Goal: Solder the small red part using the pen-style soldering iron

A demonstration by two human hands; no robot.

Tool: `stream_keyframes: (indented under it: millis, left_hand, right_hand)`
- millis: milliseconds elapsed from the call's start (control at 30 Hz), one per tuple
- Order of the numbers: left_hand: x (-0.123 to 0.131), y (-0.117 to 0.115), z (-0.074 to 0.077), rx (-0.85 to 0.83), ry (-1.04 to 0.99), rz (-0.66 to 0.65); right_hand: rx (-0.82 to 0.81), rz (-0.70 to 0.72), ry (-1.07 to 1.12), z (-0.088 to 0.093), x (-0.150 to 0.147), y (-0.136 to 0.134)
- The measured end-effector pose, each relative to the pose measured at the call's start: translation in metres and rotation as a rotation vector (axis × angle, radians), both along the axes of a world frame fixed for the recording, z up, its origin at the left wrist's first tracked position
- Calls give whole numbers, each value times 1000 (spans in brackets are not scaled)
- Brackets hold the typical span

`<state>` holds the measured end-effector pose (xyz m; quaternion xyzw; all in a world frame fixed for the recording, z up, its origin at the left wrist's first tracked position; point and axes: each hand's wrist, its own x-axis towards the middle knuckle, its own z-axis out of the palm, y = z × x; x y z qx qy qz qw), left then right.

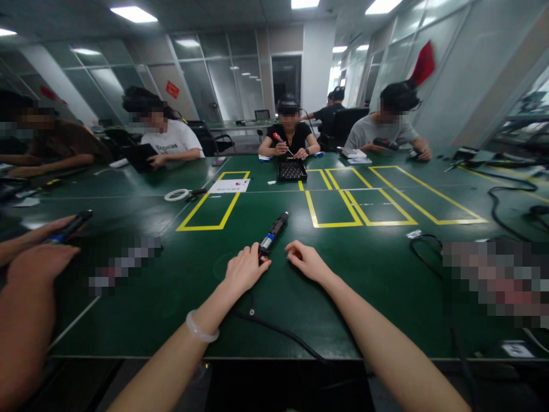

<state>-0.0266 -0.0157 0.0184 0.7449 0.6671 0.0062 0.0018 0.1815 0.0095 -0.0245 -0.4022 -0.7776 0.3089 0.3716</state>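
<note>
My left hand [244, 268], a pale bracelet on its wrist, lies closed over the rear end of an electric screwdriver [271, 236]. The tool has a black and blue body and rests on the green tabletop, its tip pointing away and to the right. A black cable [285, 332] runs across the table below the hand, with a small ring-ended lead [252, 312] beside it. To the right of the screwdriver, apart from it, my right hand [307, 260] rests on the table. Its fingers are loosely curled, with nothing visible in them.
Yellow tape rectangles [334, 224] mark the green table. A white sheet [229, 186] and a coiled white cable [176, 195] lie farther left. Across sits a person working over a black tray [292, 170]. Another person's hands [47, 252] hold a similar tool at left. Black cables [493, 200] lie right.
</note>
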Motion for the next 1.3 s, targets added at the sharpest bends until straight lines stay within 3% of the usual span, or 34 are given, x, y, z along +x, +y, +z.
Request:
stream_keyframes:
  millis: [533, 700, 833, 1000, 1167, 1300]
  left_hand:
    - [-146, -8, 6, -93, -12, 302]
    - [-179, -10, 7, -104, -41, 370]
    - [-183, -18, 9, -43, 22, 375]
    - [-166, -29, 12, 204, 191, 249]
    - [-156, -33, 18, 165, 241, 240]
    - [-159, -33, 23, 210, 153, 271]
  right_hand:
    - [1, -15, -40, 0, 0, -1]
    - [2, -20, -52, 0, 0, 0]
    - [7, -20, -58, 1, 0, -1]
    - [16, -25, -68, 0, -1, 0]
    - [19, -22, -83, -1, -1, 0]
    - [18, -20, -85, 0, -1, 1]
